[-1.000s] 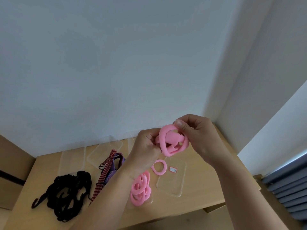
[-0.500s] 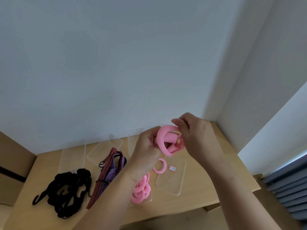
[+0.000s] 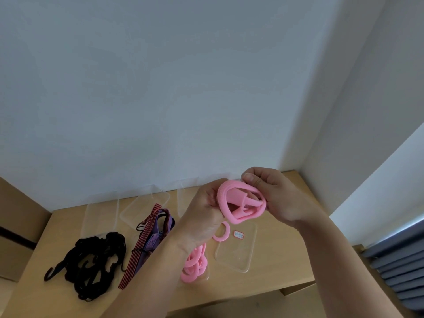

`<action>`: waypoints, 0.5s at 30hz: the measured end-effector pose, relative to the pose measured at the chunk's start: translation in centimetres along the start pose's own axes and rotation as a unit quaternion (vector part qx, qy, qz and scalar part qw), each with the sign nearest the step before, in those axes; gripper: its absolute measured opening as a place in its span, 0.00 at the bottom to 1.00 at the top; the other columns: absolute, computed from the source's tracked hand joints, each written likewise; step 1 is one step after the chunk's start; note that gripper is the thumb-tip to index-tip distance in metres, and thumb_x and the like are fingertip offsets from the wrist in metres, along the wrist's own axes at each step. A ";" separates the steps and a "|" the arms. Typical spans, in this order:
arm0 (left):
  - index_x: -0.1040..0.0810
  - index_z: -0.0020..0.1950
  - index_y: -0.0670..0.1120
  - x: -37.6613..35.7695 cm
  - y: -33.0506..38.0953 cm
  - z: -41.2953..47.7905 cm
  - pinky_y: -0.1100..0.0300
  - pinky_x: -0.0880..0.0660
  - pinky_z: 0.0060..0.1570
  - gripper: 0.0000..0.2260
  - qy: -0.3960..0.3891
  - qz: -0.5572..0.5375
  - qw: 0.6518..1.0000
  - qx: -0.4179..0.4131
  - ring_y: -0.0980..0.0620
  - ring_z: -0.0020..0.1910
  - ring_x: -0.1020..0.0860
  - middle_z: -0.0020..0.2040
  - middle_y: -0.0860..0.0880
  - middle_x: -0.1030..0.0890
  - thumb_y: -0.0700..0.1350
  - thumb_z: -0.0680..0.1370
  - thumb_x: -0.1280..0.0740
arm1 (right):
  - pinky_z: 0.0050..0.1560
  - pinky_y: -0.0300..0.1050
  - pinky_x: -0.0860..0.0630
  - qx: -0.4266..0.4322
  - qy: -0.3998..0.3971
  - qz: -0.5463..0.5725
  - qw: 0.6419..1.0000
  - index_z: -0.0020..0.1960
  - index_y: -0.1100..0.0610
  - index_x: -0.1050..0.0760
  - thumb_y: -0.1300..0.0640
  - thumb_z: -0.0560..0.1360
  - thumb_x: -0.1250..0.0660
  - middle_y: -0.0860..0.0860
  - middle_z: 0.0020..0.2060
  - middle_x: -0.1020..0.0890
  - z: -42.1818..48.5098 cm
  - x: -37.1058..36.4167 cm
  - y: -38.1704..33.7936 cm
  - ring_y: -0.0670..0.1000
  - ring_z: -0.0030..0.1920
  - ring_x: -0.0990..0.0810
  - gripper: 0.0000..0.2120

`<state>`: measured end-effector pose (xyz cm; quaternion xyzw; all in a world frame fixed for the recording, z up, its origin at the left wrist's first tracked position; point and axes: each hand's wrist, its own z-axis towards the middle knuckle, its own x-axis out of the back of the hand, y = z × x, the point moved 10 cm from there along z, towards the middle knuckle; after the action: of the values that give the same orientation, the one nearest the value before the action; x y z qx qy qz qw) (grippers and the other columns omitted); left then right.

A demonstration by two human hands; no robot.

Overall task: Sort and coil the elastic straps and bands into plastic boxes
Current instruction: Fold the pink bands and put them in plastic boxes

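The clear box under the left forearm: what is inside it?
Several pink bands lie coiled in the clear box. The left forearm covers the box's far end, so anything lying there cannot be seen.

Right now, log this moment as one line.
step: coiling | pink band: held above table | left hand: grips it | right hand: pinches it | black straps: loose on table
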<state>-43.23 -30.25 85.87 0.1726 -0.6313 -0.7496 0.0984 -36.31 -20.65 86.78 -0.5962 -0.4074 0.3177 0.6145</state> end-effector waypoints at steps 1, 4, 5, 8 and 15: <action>0.17 0.57 0.37 -0.1 0.0 0.0 0.49 0.19 0.55 0.12 -0.005 0.001 1.000 -0.001 0.42 0.55 0.17 0.53 0.40 0.15 0.33 0.73 0.27 | 0.33 0.37 0.31 0.000 -0.002 -0.001 1.000 0.42 0.59 0.25 0.59 0.85 0.41 0.50 0.32 0.26 0.0 0.0 0.0 0.46 0.32 0.30 0.14; 0.16 0.55 0.39 -0.3 -0.1 0.1 0.46 0.19 0.57 0.13 -0.010 -0.002 1.000 -0.001 0.44 0.55 0.17 0.53 0.42 0.14 0.33 0.71 0.26 | 0.34 0.39 0.31 -0.009 0.013 -0.014 1.000 0.44 0.58 0.24 0.59 0.85 0.40 0.51 0.33 0.24 0.3 0.3 0.4 0.48 0.34 0.28 0.12; 0.16 0.56 0.39 -0.3 -0.1 0.2 0.45 0.19 0.57 0.14 -0.007 -0.001 1.000 0.001 0.43 0.55 0.17 0.53 0.41 0.14 0.33 0.71 0.26 | 0.34 0.41 0.31 -0.009 0.031 -0.028 0.999 0.45 0.58 0.25 0.58 0.84 0.39 0.52 0.33 0.23 0.4 0.6 0.4 0.49 0.33 0.29 0.10; 0.16 0.58 0.40 0.5 -0.8 0.3 0.42 0.19 0.58 0.16 0.024 -0.006 0.999 0.029 0.38 0.58 0.17 0.55 0.39 0.15 0.33 0.71 0.25 | 0.33 0.40 0.34 0.034 0.147 -0.139 0.979 0.45 0.57 0.26 0.58 0.82 0.36 0.46 0.30 0.24 0.4 2.4 -0.3 0.45 0.29 0.31 0.08; 0.12 0.51 0.48 1.4 -1.0 0.5 0.55 0.17 0.47 0.20 0.070 0.011 0.996 0.053 0.46 0.53 0.15 0.51 0.45 0.13 0.25 0.70 0.29 | 0.30 0.37 0.35 0.142 0.314 -0.162 0.925 0.41 0.52 0.26 0.51 0.81 0.33 0.47 0.32 0.23 -2.3 3.9 -2.7 0.47 0.29 0.30 0.11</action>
<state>-44.64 -30.09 84.79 0.2226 -0.6639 -0.6997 0.1414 -32.75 -18.54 89.99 -0.4976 -0.2350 0.0652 0.8324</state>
